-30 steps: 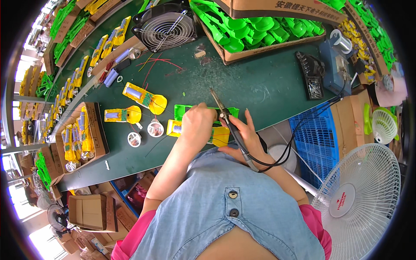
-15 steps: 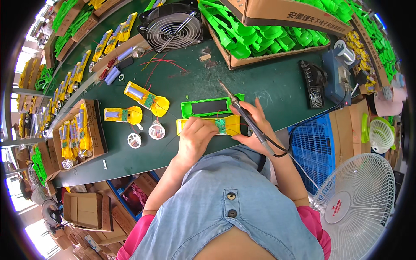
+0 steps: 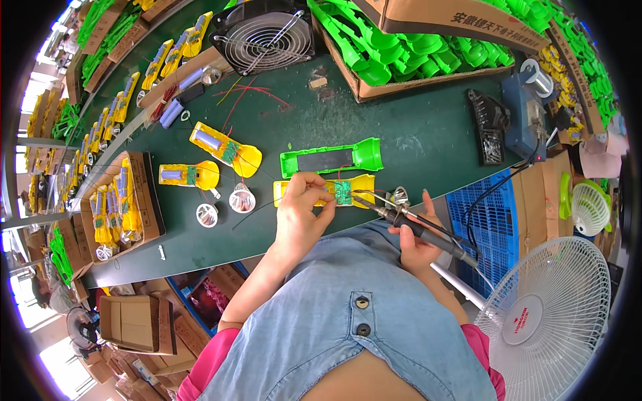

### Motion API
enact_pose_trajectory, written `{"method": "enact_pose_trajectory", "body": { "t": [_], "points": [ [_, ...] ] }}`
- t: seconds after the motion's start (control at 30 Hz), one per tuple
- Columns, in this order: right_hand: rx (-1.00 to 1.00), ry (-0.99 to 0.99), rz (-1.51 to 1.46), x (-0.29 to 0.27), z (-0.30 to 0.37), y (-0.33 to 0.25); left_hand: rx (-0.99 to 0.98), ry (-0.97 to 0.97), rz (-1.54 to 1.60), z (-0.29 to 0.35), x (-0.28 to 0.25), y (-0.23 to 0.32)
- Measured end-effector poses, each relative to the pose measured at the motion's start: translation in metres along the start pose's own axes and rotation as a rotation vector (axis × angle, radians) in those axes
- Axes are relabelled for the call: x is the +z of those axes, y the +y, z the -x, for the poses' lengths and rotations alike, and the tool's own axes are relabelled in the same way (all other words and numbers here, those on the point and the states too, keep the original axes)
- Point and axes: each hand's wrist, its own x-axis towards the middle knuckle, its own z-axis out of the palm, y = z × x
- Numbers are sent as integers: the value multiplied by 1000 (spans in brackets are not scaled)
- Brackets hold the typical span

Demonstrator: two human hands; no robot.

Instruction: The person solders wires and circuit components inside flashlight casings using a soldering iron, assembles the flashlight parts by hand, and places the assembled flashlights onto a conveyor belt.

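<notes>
On the workbench in front of me lies a yellow flashlight housing (image 3: 364,182) with a small green circuit board (image 3: 342,192) and thin wires. My left hand (image 3: 304,210) is over its left part, fingers pinched together; what they hold is hidden. My right hand (image 3: 418,248) grips a soldering iron (image 3: 431,236), its tip pointing left, close to the board's right edge. A slim dark line, a tool or cable, runs alongside the iron. A shiny reflector cup (image 3: 400,195) sits just beyond the iron. Behind the yellow housing lies a green housing half (image 3: 366,155) with a black strip inside.
Two yellow housings (image 3: 249,160) with batteries and reflectors (image 3: 242,199) lie to the left, near a carton (image 3: 148,194) of similar ones. A metal-grilled fan (image 3: 264,50) and a carton (image 3: 374,92) of green parts stand behind. At right are a soldering station (image 3: 525,117) and a white fan (image 3: 542,321).
My right hand has moved right and nearer to me, and the iron has swung down from pointing away to pointing at the board. The reflector cup beside it has come into view.
</notes>
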Motion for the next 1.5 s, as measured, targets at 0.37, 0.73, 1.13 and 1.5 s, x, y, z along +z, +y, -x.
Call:
{"method": "enact_pose_trajectory", "body": {
  "t": [0.37,0.73,1.13,1.5],
  "points": [
    [226,114,-136,15,3,0,6,33,-20,1,4,-4],
    [376,175,-244,15,8,-1,35,31,-31,-1,5,-3],
    [269,139,-216,-1,7,6,32,-23,-93,-6,2,-1],
    [312,171,-193,1,6,-5,27,-96,14,-8,0,-9]
  ]
}}
